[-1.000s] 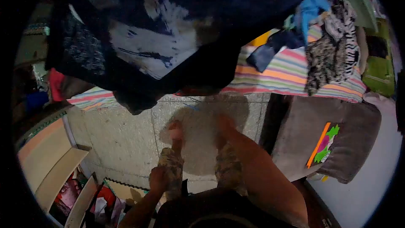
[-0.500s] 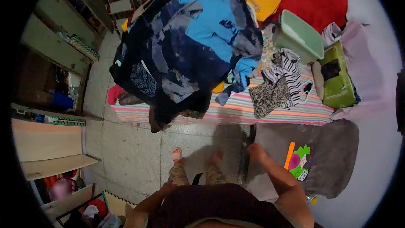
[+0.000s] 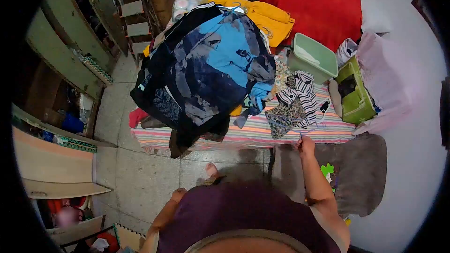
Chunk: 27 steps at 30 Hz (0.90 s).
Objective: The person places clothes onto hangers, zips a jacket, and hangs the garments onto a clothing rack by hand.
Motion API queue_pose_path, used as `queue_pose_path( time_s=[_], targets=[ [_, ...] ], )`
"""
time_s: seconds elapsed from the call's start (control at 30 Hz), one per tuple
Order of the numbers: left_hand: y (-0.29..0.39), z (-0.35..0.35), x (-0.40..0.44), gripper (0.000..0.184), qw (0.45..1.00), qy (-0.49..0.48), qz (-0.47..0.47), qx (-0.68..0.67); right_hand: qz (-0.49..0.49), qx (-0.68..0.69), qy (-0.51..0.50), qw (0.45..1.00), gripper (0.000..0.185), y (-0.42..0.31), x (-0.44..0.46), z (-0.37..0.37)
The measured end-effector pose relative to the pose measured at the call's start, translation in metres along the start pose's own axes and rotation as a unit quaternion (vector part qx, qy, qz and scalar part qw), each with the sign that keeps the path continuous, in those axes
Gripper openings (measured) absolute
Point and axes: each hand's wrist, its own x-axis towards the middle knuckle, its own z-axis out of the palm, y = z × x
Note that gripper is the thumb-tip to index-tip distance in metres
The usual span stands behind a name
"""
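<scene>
My right hand (image 3: 306,146) is closed at the front edge of the striped bed, gripping what looks like a thin blue clothes hanger (image 3: 300,133). The hanger's faint outline crosses the lower part of a black-and-cream patterned garment (image 3: 281,121). Beside that garment lies a black-and-white striped one (image 3: 304,93). Low at my side is my left hand (image 3: 178,194), over the tiled floor and away from the clothes; its fingers are too small to make out. A large heap of dark and blue clothes (image 3: 197,75) covers the bed's left part.
A pale green tub (image 3: 311,58) and a lime green box (image 3: 357,91) stand on the bed's right side. Yellow cloth (image 3: 267,16) and a red cover (image 3: 323,7) are behind. A grey-brown cushioned seat (image 3: 361,168) is at my right; open cabinets (image 3: 63,65) line the left.
My right hand has risen forward from above the seat to the bed's edge, and the blue hanger now shows at it. The view has shifted, bringing more of the far end into sight.
</scene>
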Motion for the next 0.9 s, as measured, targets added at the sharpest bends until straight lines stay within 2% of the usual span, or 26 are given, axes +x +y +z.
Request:
queue_pose_path(
  time_s=[0.03,0.13,0.23,0.33,0.43,0.57,0.6,0.63,0.67,0.77,0.8,0.83,0.9],
  targets=[
    [0.019,-0.012,0.005,0.023,0.993,0.022,-0.066,-0.095,-0.006,0.044,-0.018,0.999,0.01,-0.002,0.003,0.003],
    [0.055,-0.056,0.015,0.017,0.954,-0.055,0.078,-0.285,-0.003,0.05,0.06,0.997,0.012,-0.018,-0.003,0.025],
    [0.119,-0.073,-0.003,0.016,0.981,0.041,0.008,-0.192,-0.006,0.099,0.073,0.992,0.016,-0.021,0.006,0.038],
    [0.103,-0.091,0.025,0.017,0.996,0.013,0.038,-0.075,-0.005,0.129,0.092,0.987,0.018,-0.027,0.009,0.052],
    [0.103,-0.093,0.019,0.02,0.978,0.053,-0.029,-0.197,0.003,0.117,0.134,0.984,0.014,-0.039,0.009,0.063],
    [0.095,-0.096,0.002,0.021,0.98,0.098,-0.008,-0.175,-0.023,0.15,0.151,0.977,0.013,-0.051,0.04,0.07],
    [0.038,-0.084,0.041,0.022,0.967,0.107,-0.064,-0.224,-0.023,0.16,0.154,0.975,0.013,-0.055,0.055,0.069],
    [0.031,-0.084,0.041,0.021,0.963,0.12,-0.074,-0.228,-0.022,0.17,0.157,0.973,0.012,-0.056,0.076,0.062],
    [0.035,-0.086,0.033,0.021,0.965,0.128,-0.069,-0.218,-0.031,0.179,0.124,0.976,0.012,-0.047,0.119,0.042],
    [0.045,-0.087,0.012,0.021,0.964,0.158,-0.071,-0.202,-0.005,0.192,0.247,0.95,0.013,-0.091,0.127,0.068],
    [0.047,-0.085,0.007,0.021,0.964,0.169,-0.071,-0.193,-0.054,0.23,0.226,0.945,0.014,-0.097,0.133,0.073],
    [0.044,-0.082,0.003,0.021,0.965,0.177,-0.074,-0.181,-0.118,0.138,0.15,0.972,0.015,-0.098,0.152,0.063],
    [0.036,-0.072,0.0,0.021,0.969,0.19,-0.07,-0.14,-0.097,0.227,0.216,0.944,0.02,-0.111,0.192,0.066]
  ],
)
